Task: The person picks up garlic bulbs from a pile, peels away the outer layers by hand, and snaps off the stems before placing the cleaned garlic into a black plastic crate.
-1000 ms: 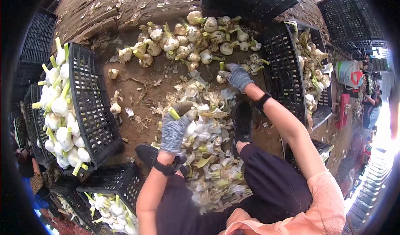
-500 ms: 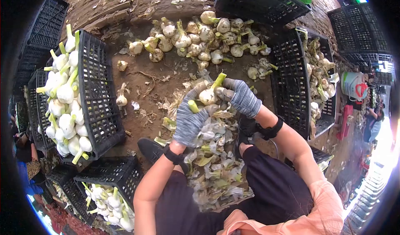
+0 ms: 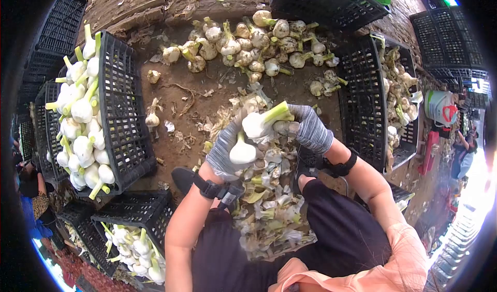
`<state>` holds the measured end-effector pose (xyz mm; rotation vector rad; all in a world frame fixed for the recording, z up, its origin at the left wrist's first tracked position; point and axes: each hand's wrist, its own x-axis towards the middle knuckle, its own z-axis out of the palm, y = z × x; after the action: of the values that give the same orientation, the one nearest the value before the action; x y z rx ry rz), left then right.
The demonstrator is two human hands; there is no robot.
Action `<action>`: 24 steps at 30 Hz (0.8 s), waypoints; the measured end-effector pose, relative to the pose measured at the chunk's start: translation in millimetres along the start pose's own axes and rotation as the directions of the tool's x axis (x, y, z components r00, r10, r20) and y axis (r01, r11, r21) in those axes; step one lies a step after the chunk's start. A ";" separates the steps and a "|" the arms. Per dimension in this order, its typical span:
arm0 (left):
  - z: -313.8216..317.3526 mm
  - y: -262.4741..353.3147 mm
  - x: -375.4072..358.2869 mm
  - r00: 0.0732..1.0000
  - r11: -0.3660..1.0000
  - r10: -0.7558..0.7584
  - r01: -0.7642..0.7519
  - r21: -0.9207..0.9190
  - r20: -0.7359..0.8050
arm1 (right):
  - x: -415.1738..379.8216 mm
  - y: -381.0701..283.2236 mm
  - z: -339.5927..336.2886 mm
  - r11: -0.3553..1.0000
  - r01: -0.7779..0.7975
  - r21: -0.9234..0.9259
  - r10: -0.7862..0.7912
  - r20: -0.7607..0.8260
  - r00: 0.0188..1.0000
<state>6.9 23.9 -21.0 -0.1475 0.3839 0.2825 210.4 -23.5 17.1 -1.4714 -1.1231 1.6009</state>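
Observation:
Both my hands wear grey knit gloves and meet above a heap of garlic skins (image 3: 274,204) between my legs. My right hand (image 3: 312,128) grips a garlic bulb (image 3: 254,125) around its green stem, which points up and right. Inside the curled fingers of my left hand (image 3: 222,149) sits a second garlic bulb (image 3: 242,152), white and clean, its short stem upward. The left fingers partly pass behind the first bulb, so their contact with it is hidden.
Unpeeled garlic bulbs (image 3: 248,46) lie piled on the dirt floor ahead. A black crate (image 3: 121,111) of white garlic stands at left, another crate (image 3: 358,92) with dirty garlic at right. A smaller crate (image 3: 137,212) of white garlic is at lower left. People are at the edges.
The upper bulb now shows white instead of brownish, its stem tilted right in my right hand. My left hand has turned, exposing the white bulb in its palm.

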 end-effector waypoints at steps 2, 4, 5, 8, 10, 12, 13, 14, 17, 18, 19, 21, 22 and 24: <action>-2.4 0.9 2.7 0.998 0.999 -0.049 0.049 -0.005 0.049 | 1.6 -5.3 0.1 1.000 -0.023 -0.002 0.023 0.004 1.000; -8.9 -1.0 8.5 0.842 0.830 0.456 -0.285 0.479 -0.288 | 1.9 -15.4 -0.9 0.965 -0.245 0.099 0.250 -0.049 0.967; -8.2 -0.1 5.1 0.842 0.829 0.457 -0.286 0.480 -0.288 | 2.6 -14.6 -1.1 0.965 -0.244 0.099 0.249 -0.048 0.967; 12.4 -1.7 -2.3 0.820 0.405 0.571 -0.320 0.856 0.037 | 4.2 -3.1 0.5 0.980 -0.200 0.009 0.200 -0.043 0.979; 13.0 -2.5 -0.3 0.829 0.465 0.559 -0.296 0.835 -0.018 | 4.6 3.8 8.0 0.986 0.101 -0.135 -0.111 -0.069 0.991; 11.9 -4.3 -0.2 0.834 0.524 0.547 -0.275 0.806 -0.070 | 5.6 -3.0 14.1 0.994 0.098 -0.055 -0.101 -0.069 0.992; 9.9 -6.7 -0.2 0.821 0.522 0.568 -0.303 0.797 -0.059 | 6.7 -7.1 16.8 0.995 0.094 0.024 -0.092 -0.071 0.993; 7.9 -8.9 -0.1 0.807 0.518 0.588 -0.330 0.789 -0.048 | 8.9 -1.2 17.9 0.972 0.139 -0.188 -0.162 -0.113 0.980; 6.4 -10.9 -0.4 0.785 0.495 0.619 -0.353 0.794 -0.037 | 17.3 -0.5 17.4 0.983 0.068 -0.170 -0.084 -0.093 0.992; 1.9 -12.3 -1.8 0.785 0.500 0.619 -0.371 0.783 -0.023 | 16.1 -4.1 16.9 0.995 -0.006 -0.104 -0.003 -0.088 0.996; -1.0 -12.5 -3.4 0.785 0.504 0.619 -0.389 0.771 -0.008 | 15.9 -5.7 16.0 0.995 -0.009 -0.100 0.000 -0.091 0.996; -4.0 -12.4 -5.9 0.782 0.477 0.624 -0.381 0.792 0.000 | 18.0 -6.6 12.8 0.996 -0.013 -0.089 0.004 -0.100 0.995; -1.5 -13.7 -7.8 0.805 0.544 0.592 -0.364 0.756 -0.038 | 19.5 -0.9 10.7 0.990 0.012 -0.141 -0.031 -0.132 0.991; 4.8 -16.2 -12.2 0.847 0.668 0.521 -0.327 0.669 -0.106 | 23.7 12.0 1.5 0.955 -0.020 -0.295 -0.050 -0.229 0.972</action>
<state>2.6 6.4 -10.5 0.5953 0.7961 0.5921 206.7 -7.0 -3.5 -1.7874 -1.2706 1.2445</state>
